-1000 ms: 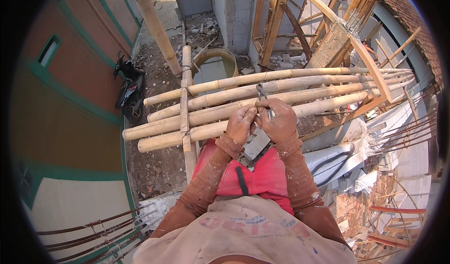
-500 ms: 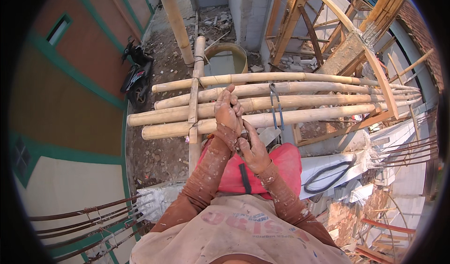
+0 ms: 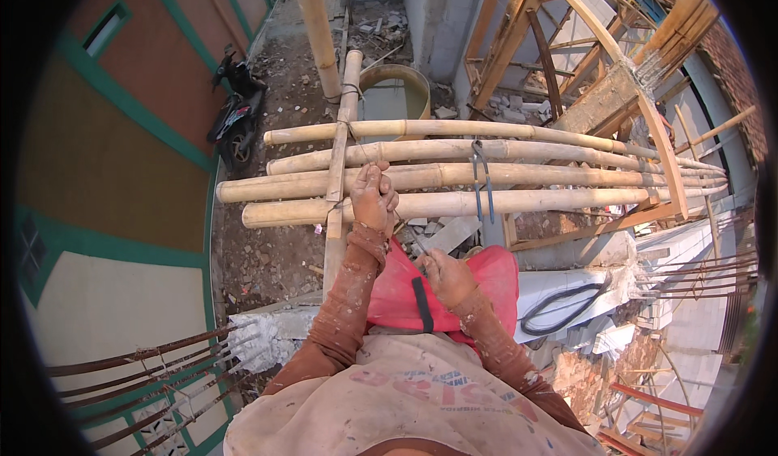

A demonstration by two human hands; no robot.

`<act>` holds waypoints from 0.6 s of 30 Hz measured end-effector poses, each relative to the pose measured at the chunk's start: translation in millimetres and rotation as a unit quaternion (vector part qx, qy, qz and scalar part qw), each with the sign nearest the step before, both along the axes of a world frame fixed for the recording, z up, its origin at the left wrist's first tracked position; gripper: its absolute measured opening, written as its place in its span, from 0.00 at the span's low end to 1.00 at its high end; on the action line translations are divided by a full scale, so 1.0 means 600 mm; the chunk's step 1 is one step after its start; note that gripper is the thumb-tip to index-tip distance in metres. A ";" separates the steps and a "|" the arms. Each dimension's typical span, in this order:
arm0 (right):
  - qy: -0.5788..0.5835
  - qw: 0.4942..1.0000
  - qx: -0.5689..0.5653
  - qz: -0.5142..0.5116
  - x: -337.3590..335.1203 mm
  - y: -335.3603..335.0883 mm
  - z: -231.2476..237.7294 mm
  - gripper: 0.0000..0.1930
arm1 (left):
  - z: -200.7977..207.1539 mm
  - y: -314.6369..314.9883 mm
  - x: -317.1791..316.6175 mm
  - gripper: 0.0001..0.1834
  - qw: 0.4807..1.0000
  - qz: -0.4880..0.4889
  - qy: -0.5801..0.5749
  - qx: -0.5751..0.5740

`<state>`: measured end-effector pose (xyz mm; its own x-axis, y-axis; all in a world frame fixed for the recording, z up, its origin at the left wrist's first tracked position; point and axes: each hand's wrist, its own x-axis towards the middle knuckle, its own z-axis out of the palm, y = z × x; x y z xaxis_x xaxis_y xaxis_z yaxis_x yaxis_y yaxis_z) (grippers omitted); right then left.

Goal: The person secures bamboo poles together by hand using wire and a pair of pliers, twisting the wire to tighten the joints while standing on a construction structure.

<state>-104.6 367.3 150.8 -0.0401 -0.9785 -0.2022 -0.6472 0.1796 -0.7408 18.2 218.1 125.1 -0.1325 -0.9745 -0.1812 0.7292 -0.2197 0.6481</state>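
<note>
My left hand (image 3: 374, 199) is closed in a pinch on a thin tie wire, just over the lower two bamboo poles (image 3: 551, 200) and beside the upright wooden batten (image 3: 335, 182). Lower and to the right, my right hand (image 3: 448, 278) is closed too, above my red trousers (image 3: 397, 290). A thin dark strand slants between the two hands, and its end runs into the right fingers. Blue-handled pincers (image 3: 480, 182) hang over the poles, right of my left hand. Dark wire ties bind the batten to the poles.
A round tub of water (image 3: 395, 100) stands on rubble beyond the poles. An upright bamboo post (image 3: 316, 35) rises at the back. Rusty rebar (image 3: 146, 365) juts in at lower left. A motorbike (image 3: 237, 116) is parked by the wall. A black hose coil (image 3: 563, 306) lies at right.
My hands have drawn apart: the left moved left and down toward the batten, the right slightly down and right. The strand now stretches between them.
</note>
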 end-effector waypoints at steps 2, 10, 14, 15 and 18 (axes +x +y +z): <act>-0.119 0.991 -0.034 0.053 0.006 0.020 -0.038 0.09 | -0.004 -0.012 0.019 0.09 0.998 0.058 0.004 0.003; -0.054 0.983 0.079 0.159 0.035 0.070 0.000 0.12 | -0.041 -0.049 0.141 0.10 0.980 0.193 -0.006 0.056; -0.076 0.975 -0.098 0.185 0.049 0.087 -0.051 0.14 | -0.051 -0.036 0.185 0.11 0.973 0.221 -0.011 0.063; -0.079 0.974 -0.096 0.187 0.052 0.087 -0.068 0.14 | -0.055 -0.034 0.197 0.11 0.971 0.233 -0.016 0.056; -0.042 0.983 -0.093 0.150 0.053 0.085 -0.095 0.14 | -0.051 -0.033 0.209 0.11 0.969 0.239 -0.015 0.058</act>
<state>-73.1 418.4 93.8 0.2653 -0.9641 -0.0088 -0.5852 -0.1538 -0.7961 143.4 198.5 94.5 0.3352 -0.8967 -0.2892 0.7473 0.0661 0.6612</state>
